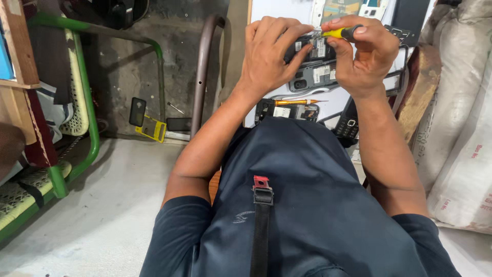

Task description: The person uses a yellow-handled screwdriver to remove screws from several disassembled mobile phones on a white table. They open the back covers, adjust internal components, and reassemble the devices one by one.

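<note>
Holding a small opened phone [312, 51] above the white surface [277, 10], the person's left hand [269, 51] had its grip wrapped around the phone's left edge, fingers curled over the top and thumb pressed against the exposed back. The right hand [361, 54] pinched a yellow-handled screwdriver [341, 32] between thumb and forefinger, tip pointed left toward the phone's upper edge; the contact point was hidden by the fingers.

Judged handling: the phone looked light and rigid but fragile with its back off, the bare board and labels exposed. Best held by the outer frame edges, not the open middle. The screwdriver was thin and stiff, likely prone to slipping off a small screw.

A second opened phone [312, 77] lay just beneath the held one. Nearer the body lay another open phone [287, 110] with an orange-handled screwdriver [297, 102] across it, and a dark keypad phone [348, 125] to the right. White sacks [456, 128] stood on the right.
</note>
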